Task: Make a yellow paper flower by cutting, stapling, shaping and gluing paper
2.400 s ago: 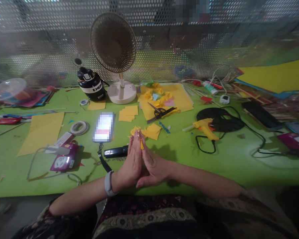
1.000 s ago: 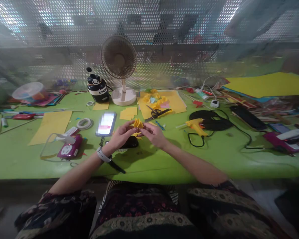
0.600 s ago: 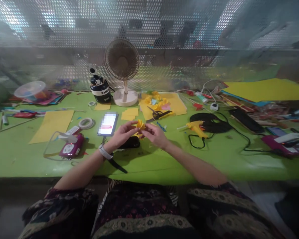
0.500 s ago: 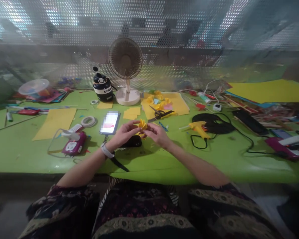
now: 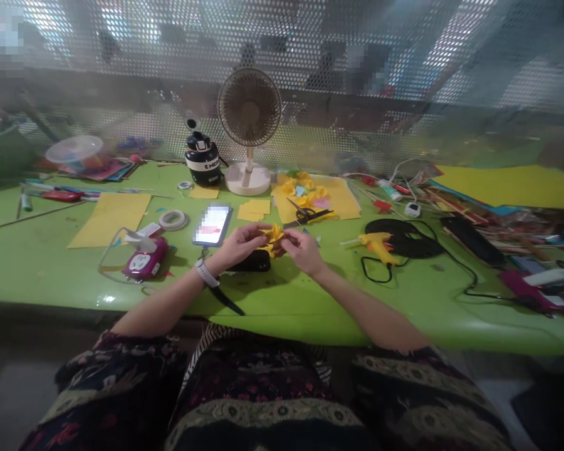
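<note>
Between my two hands is a yellow paper flower (image 5: 275, 233), held above the green table. My left hand (image 5: 241, 245) pinches its left side, and a pale band circles that wrist. On the flower's right side, the fingers of my right hand (image 5: 301, 250) are closed on a petal. Just below the hands lies a dark case (image 5: 256, 261), partly covered by my left hand. Behind them rest black scissors (image 5: 306, 215) and several more yellow paper flowers (image 5: 305, 188) on a yellow sheet. A lit phone (image 5: 212, 224) lies left of my left hand.
A yellow glue gun (image 5: 378, 245) with a black cord lies to the right. At the back stand a fan (image 5: 249, 178) and a dark bottle (image 5: 203, 161). Leftward are a tape roll (image 5: 172, 220), a purple power strip (image 5: 145, 260) and yellow paper (image 5: 110, 219). Sticks and coloured sheets (image 5: 517, 185) crowd the right.
The camera view has turned slightly, so the table's things sit a little further right. Both hands still hold the flower, whose petals now show more spread between the fingers.
</note>
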Demonstrator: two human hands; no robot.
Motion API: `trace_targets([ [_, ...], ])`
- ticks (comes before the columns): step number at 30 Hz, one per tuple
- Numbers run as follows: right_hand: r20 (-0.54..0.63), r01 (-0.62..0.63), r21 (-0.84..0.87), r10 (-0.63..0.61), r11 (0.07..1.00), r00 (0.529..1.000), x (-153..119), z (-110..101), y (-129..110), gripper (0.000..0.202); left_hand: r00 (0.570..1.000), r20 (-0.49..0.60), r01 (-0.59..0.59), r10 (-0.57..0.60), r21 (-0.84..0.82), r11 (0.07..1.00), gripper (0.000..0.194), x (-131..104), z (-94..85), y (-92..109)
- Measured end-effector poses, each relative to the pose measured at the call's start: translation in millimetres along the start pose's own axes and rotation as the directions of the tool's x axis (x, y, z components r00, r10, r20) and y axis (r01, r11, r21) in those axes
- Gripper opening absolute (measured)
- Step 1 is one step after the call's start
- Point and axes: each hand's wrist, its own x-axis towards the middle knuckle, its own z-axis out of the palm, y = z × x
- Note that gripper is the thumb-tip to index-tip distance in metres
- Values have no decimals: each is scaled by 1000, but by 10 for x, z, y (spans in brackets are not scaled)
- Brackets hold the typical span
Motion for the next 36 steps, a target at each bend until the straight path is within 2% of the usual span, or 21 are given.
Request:
trace_targets([
  [7, -26, 87, -84, -89, 993, 996, 9, -43, 95, 30, 1000, 8, -27, 27, 59, 998, 39, 8, 19, -3],
  [11, -41, 148, -195, -159, 970, 986, 22, -88, 134, 28, 999, -6, -33, 34, 106, 994, 37, 14, 2, -23],
  [15, -47, 226, -460, -278, 859, 959, 29, -113, 167, 22, 999, -24, -26, 30, 144, 989, 33, 11, -3, -31],
  [18, -35, 258, -563, -335, 785, 942, 27, -117, 188, 21, 999, -40, -26, 34, 193, 981, 31, 2, 9, -13],
  [25, 57, 278, -574, -301, 770, 952, 6, -111, 181, 17, 997, -42, -57, 70, 254, 965, 29, -11, 3, 17],
  [32, 38, 264, -630, -311, 730, 950, 6, -113, 168, 19, 988, -64, -101, 137, 401, 911, 26, -17, -45, -6],
  [34, 21, 251, -606, -300, 755, 954, 13, -117, 160, 19, 986, -68, -109, 152, 429, 897, 27, -21, -50, 10],
  [36, 2, 216, -533, -254, 818, 967, 19, -121, 139, 19, 983, -72, -122, 172, 447, 886, 26, -21, -58, 34],
])
